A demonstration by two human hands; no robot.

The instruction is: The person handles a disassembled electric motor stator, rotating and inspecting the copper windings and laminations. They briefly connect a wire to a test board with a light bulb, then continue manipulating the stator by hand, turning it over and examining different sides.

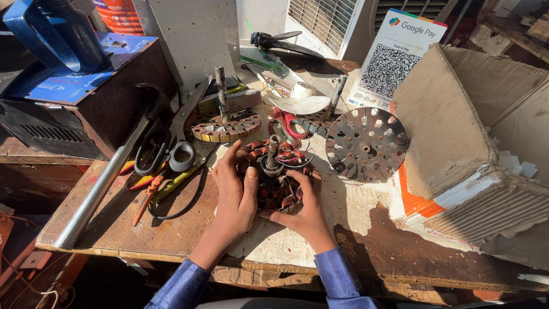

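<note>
At frame centre on the tabletop (171,229), my left hand (234,194) and right hand (303,209) cup the copper-wound stator (274,177), fingers spread around it; a slip could snag its thin loose wires (303,160).

Sunlit, worn wooden workbench (171,229)

The wound stator (274,177) shows copper-orange coils around a dark grey hub. Beside it, the slotted disc (366,144) is dull grey. The scissors (171,143) have black handles, the sleeves (183,286) are blue, and the cardboard box (457,143) is brown with an orange stripe.
</note>
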